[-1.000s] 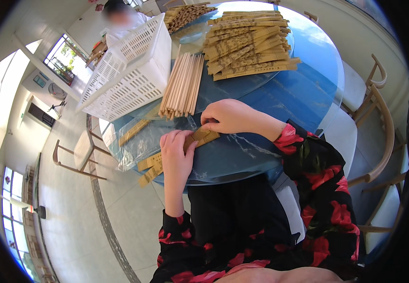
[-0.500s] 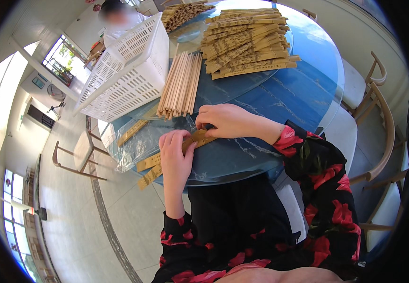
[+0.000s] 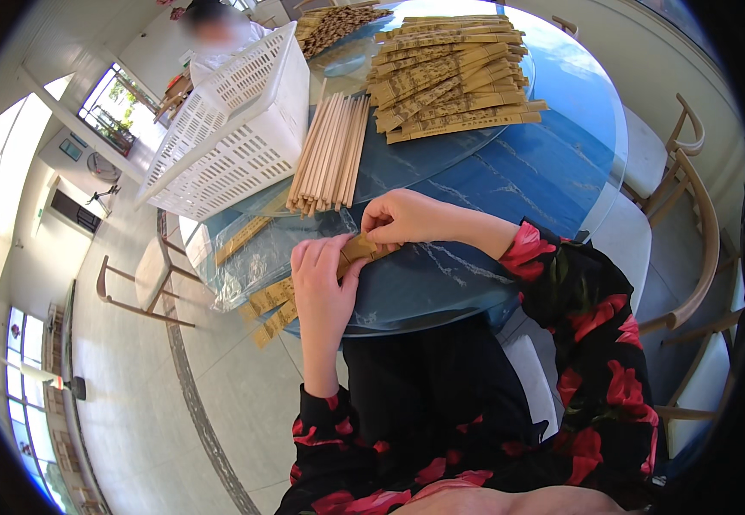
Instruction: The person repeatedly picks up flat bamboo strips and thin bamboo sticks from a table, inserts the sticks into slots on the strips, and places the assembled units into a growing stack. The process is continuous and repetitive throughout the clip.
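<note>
A brown printed paper chopstick sleeve (image 3: 357, 250) lies across the near side of the table, partly covered by my fingers. My left hand (image 3: 321, 268) is closed on its left part, thumb and fingers on either side. At the sleeve's right end, my right hand (image 3: 402, 219) pinches it with thumb and forefinger. More paper sleeves (image 3: 274, 318) stick out to the left of my left hand, over the table edge. Just beyond my hands lies a bundle of bare wooden chopsticks (image 3: 329, 154).
A white slatted plastic basket (image 3: 243, 159) stands at the left. A tall pile of brown paper sleeves (image 3: 450, 77) lies farther back, with another heap (image 3: 329, 30) behind. Clear plastic film (image 3: 243, 279) covers the left edge. Wooden chairs (image 3: 690, 223) stand around; a person (image 3: 218, 51) is beyond the basket.
My right hand has shifted slightly right and its fingers have closed into a pinch at the sleeve's end. The sleeves by my left hand have moved a little.
</note>
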### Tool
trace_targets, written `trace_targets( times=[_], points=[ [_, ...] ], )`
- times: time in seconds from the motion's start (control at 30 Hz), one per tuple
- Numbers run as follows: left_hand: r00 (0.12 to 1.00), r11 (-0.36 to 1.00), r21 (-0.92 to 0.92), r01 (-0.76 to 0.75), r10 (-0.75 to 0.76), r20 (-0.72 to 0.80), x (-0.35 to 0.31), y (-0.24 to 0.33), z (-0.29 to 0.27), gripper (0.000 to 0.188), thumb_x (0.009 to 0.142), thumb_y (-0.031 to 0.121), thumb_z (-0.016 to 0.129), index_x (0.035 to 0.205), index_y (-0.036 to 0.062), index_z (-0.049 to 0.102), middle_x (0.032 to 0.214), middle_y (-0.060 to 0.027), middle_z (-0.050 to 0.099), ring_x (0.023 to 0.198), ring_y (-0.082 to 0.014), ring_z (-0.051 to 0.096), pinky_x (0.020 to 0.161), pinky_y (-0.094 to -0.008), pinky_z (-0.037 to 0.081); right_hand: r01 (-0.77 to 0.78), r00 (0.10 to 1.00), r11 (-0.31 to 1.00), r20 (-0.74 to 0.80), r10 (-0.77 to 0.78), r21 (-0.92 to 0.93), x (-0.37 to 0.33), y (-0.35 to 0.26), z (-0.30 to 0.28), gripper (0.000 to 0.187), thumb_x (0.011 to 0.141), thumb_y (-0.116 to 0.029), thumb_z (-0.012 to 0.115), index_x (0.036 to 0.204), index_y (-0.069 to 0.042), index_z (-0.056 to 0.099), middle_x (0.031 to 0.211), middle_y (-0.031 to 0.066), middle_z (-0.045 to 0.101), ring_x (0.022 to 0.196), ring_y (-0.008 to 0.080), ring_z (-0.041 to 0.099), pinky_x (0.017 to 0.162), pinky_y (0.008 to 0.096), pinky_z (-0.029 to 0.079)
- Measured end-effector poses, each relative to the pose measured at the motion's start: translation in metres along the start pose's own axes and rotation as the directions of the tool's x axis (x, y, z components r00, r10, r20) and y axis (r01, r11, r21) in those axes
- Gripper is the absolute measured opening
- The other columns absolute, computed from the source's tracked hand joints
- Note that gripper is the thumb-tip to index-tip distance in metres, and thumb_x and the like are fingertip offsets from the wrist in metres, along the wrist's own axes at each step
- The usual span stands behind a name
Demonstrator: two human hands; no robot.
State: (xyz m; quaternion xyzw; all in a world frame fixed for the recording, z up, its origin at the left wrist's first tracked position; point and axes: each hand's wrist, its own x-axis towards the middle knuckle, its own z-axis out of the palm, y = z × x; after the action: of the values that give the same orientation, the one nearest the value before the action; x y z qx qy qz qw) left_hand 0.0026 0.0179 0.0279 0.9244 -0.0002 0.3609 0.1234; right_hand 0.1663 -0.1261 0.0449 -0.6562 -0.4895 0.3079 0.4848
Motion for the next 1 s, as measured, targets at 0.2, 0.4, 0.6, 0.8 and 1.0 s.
trace_targets(
  times=[0.2, 0.4, 0.6, 0.8, 1.0],
  points=[
    [0.998, 0.999, -0.046, -0.02, 0.023, 0.061, 0.0016, 0.0026, -0.0022, 0.041, 0.077, 0.01, 0.078, 0.116, 0.0049, 0.069, 0.1, -0.0104, 0.066, 0.101, -0.0308, 0.057, 0.095, -0.0409, 0.044, -0.083, 0.991, 0.992, 0.116, 0.072, 0.095, -0.0012, -0.0011, -0.0012, 0.016, 0.091, -0.014, 0.064, 0.09, 0.001, 0.069, 0.079, 0.0034, 0.071, 0.068, 0.0085, 0.062, 0.062, 0.0227, 0.048],
    [0.992, 0.994, -0.094, -0.051, 0.061, 0.108, 0.0009, 0.0009, -0.0014, 0.048, 0.077, 0.006, 0.076, 0.123, 0.0046, 0.066, 0.101, -0.0102, 0.064, 0.103, -0.0311, 0.055, 0.095, -0.0404, 0.045, -0.051, 0.993, 0.999, 0.106, 0.05, 0.01, -0.0002, 0.0012, -0.0014, 0.015, 0.09, -0.014, 0.066, 0.088, 0.0, 0.068, 0.079, 0.0037, 0.07, 0.068, 0.0088, 0.062, 0.061, 0.0234, 0.048],
    [0.992, 0.994, -0.099, -0.05, 0.061, 0.114, 0.0039, 0.0091, -0.0066, 0.047, 0.075, 0.005, 0.077, 0.121, 0.0042, 0.067, 0.101, -0.0101, 0.065, 0.104, -0.031, 0.056, 0.095, -0.0402, 0.046, -0.049, 0.993, 0.999, 0.105, 0.049, -0.01, -0.0024, -0.0026, -0.0015, 0.015, 0.089, -0.015, 0.068, 0.086, 0.0, 0.067, 0.077, 0.0038, 0.07, 0.067, 0.0092, 0.061, 0.061, 0.0243, 0.047],
    [0.992, 0.992, -0.118, -0.054, 0.066, 0.107, 0.0005, 0.0042, -0.0026, 0.042, 0.075, 0.002, 0.076, 0.117, 0.0033, 0.068, 0.101, -0.0105, 0.065, 0.104, -0.0315, 0.057, 0.094, -0.0407, 0.047, -0.04, 0.995, 0.995, 0.083, 0.048, -0.096, -0.0032, -0.0026, 0.0019, 0.018, 0.088, -0.019, 0.069, 0.085, -0.001, 0.067, 0.075, 0.0031, 0.069, 0.066, 0.0098, 0.061, 0.06, 0.025, 0.047],
    [0.991, 0.989, -0.141, -0.05, 0.067, 0.113, 0.0001, 0.0034, -0.0017, 0.041, 0.076, 0.001, 0.075, 0.116, 0.003, 0.066, 0.102, -0.0121, 0.064, 0.105, -0.0327, 0.057, 0.092, -0.0415, 0.047, -0.051, 0.998, 0.978, 0.035, 0.059, -0.204, -0.0045, -0.0061, 0.0037, 0.019, 0.087, -0.022, 0.07, 0.085, -0.002, 0.068, 0.073, 0.0036, 0.069, 0.064, 0.0119, 0.063, 0.059, 0.0277, 0.048]
  ],
)
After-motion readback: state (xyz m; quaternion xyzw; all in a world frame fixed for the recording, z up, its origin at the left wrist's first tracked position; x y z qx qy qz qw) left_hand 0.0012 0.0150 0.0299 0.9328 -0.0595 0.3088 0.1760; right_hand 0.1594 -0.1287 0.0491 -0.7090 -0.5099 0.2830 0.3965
